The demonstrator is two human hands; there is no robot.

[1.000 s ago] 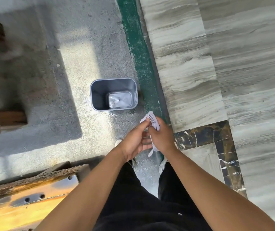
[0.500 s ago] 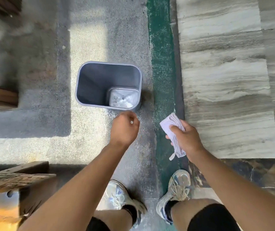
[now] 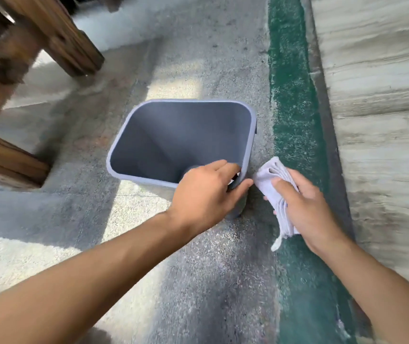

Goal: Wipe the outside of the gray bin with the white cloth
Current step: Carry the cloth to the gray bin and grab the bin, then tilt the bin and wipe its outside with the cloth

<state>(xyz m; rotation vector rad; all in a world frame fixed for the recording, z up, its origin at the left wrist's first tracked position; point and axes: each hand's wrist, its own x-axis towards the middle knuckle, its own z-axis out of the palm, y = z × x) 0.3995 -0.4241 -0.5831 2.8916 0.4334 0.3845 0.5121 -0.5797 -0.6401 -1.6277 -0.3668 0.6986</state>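
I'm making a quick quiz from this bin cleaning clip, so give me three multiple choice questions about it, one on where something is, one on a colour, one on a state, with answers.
1. Where does the left hand grip the gray bin?
A. its far rim
B. its near right corner
C. its base

2. What colour is the painted strip on the floor to the right of the bin?
A. green
B. red
C. yellow

3. What state is the white cloth in?
A. spread flat on the floor
B. draped over the bin's rim
C. folded and held in the right hand

Answers: 1 B, fingers reach inside the rim at that corner and the thumb lies outside. 2 A, the strip is green. 3 C, the right hand's fingers wrap round the bunched layers beside the bin.
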